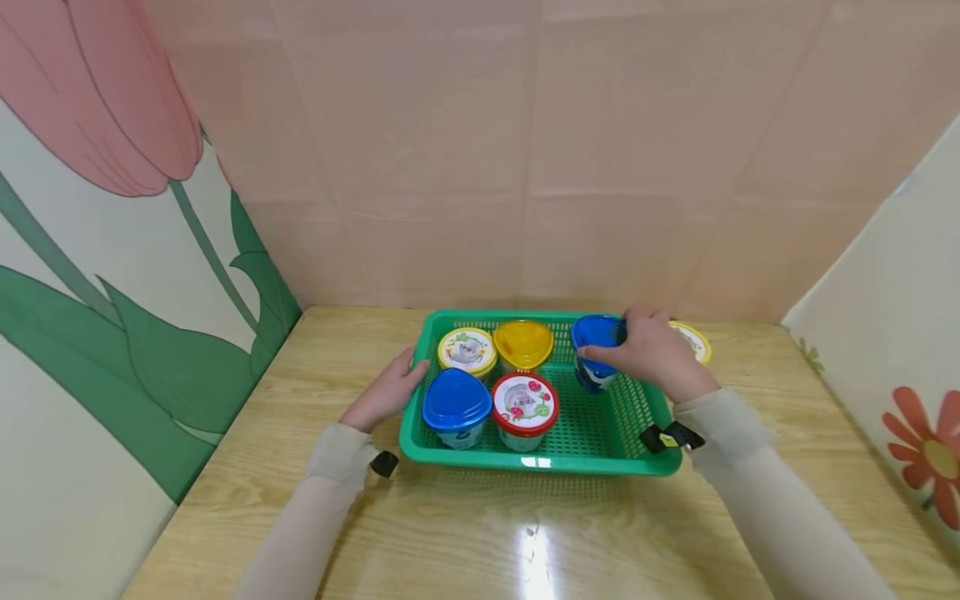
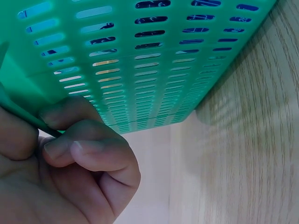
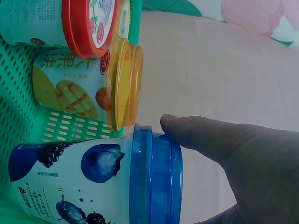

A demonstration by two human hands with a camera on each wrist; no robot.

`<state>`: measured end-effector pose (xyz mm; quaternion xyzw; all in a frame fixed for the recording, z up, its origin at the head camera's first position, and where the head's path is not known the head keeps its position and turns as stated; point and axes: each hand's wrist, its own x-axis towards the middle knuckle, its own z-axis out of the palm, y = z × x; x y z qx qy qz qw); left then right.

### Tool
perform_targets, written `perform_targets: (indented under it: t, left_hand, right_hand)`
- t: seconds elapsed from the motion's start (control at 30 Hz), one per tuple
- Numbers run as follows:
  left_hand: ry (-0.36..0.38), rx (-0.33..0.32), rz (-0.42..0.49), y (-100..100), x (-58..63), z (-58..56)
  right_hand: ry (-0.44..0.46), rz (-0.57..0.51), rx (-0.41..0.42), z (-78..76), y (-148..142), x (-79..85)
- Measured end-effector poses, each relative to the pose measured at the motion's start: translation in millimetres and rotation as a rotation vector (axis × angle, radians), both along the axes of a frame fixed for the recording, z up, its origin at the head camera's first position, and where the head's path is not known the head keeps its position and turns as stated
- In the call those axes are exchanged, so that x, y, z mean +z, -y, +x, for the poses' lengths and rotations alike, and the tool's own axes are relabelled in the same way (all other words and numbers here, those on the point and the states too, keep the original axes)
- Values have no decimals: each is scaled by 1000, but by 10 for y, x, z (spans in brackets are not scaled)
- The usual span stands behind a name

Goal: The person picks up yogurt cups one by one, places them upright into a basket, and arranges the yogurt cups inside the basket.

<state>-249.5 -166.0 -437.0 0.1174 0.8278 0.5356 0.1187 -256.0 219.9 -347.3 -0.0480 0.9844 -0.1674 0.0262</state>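
My left hand [image 1: 386, 390] grips the left rim of a green plastic basket [image 1: 600, 467]; in the left wrist view its fingers curl at the rim beside the slotted wall. At the basket's right end, my right hand [image 1: 660, 354] holds a blue-lidded cup [image 1: 595, 333] by its lid. Blueberries and blackberries are printed on that cup [image 3: 70, 177], which stands upright inside the basket. The right wrist view shows the thumb at the lid's edge; the other fingers are mostly hidden. Left in the basket are a second blue-lidded cup [image 1: 456, 404] and a red-lidded strawberry cup [image 1: 525, 408].
Behind those stand a white-and-yellow-lidded cup [image 1: 467, 350] and a yellow-lidded cup [image 1: 523, 343] with mango pictures. Outside the basket's right side, another yellow-rimmed cup [image 1: 693, 342] is partly hidden by my right hand. The wooden table [image 1: 450, 533] meets a pinkish wall covering [image 1: 480, 167].
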Motion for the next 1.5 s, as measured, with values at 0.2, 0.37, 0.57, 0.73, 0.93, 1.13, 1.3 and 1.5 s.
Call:
perform_targets:
  t: [0.2,0.37,0.57,0.73,0.93,1.13,1.3,1.5]
  left_hand:
    - [7,5,5,-9,13,13]
    - [7,4,14,-11,32,19]
    - [19,2,12,-5,47,19]
    - [15,4,5,-6,44,26]
    - [19,5,16,-13,35,36]
    - [20,8,17,-6,27,28]
    - [24,12,11,-2,28,29]
    - [21,-6,25,3,26,29]
  right_hand:
    - [14,2,-3,-11,31,-23]
    - [24,18,13,-35,57,-32]
    - [46,19,27,-47,102,-43]
    - [74,40,25,-53,134,-73]
    - [91,47,10,-60,160,-104]
    - [93,56,12,-86,179,-118]
    - [89,56,8,-120,185,-145]
    - [91,60,-7,-173,188,-176]
